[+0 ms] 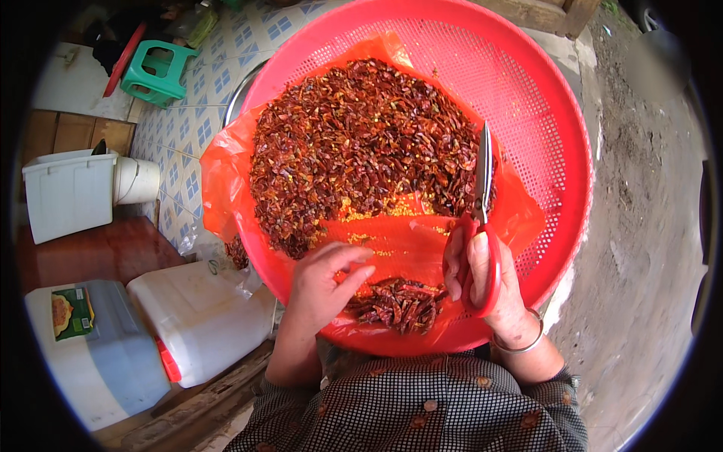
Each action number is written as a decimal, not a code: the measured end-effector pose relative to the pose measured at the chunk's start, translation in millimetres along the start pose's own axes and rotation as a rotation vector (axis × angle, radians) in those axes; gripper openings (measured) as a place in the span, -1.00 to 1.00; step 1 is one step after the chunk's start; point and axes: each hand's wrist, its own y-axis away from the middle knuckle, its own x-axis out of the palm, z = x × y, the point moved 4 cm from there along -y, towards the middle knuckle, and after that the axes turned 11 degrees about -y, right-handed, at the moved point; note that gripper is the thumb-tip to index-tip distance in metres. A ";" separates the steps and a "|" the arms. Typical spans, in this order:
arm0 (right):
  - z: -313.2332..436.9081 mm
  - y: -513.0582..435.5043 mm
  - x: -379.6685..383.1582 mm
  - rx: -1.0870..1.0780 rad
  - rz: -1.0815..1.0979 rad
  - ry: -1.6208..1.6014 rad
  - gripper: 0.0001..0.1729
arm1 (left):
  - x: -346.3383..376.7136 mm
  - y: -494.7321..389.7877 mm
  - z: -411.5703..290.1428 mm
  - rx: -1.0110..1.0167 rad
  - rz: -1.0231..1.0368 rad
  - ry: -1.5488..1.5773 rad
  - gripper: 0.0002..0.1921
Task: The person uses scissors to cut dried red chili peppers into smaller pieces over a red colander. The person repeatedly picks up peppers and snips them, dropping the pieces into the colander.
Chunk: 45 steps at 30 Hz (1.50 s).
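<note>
My right hand [497, 282] grips red-handled scissors [484, 169], whose blades point away from me and look closed. Bent fingers and a thumb mark my left hand [330, 282], over the near left part of a red plastic sheet [384, 234]; nothing is plainly seen in it. Just beside it lies a small pile of whole dried red chillies [398, 305]. A large heap of cut dried chillies [361, 135] covers the far part of the sheet, with loose yellow seeds [361, 213] along its near edge. All of this rests in a big round red perforated plastic basket [579, 169].
At the left stand two plastic jugs [197, 316], a white bin [70, 192] and a white bucket [137, 179]. A green plastic stool [158, 70] is on the tiled floor [209, 79] at the upper left. Bare rough ground [638, 214] lies at the right.
</note>
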 end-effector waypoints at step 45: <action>4.3 3.4 -3.1 0.018 -0.039 0.027 -0.72 | 3.9 11.5 30.3 -0.336 -0.058 0.684 -0.84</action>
